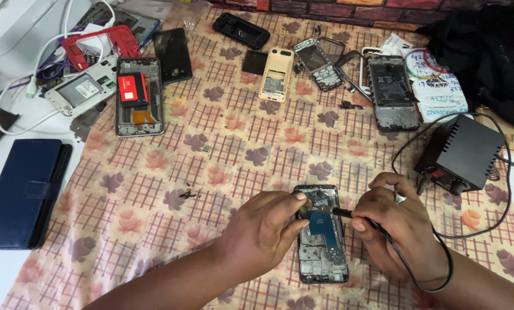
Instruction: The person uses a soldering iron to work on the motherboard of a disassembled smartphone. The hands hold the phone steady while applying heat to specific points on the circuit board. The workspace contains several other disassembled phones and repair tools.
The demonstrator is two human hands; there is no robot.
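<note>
Down at six o'clock, two hands work over an opened phone (321, 241) on the flowered cloth (222, 166).

From the head camera: the left hand (263, 229) presses its fingertips on the phone's upper part, pinching something small I cannot make out. The right hand (397, 221), fingers curled shut, grips a black corded tool (349, 213), tip touching the board. At three o'clock sits a black station box (461, 154); toward twelve lie other stripped phones (139, 95).
</note>
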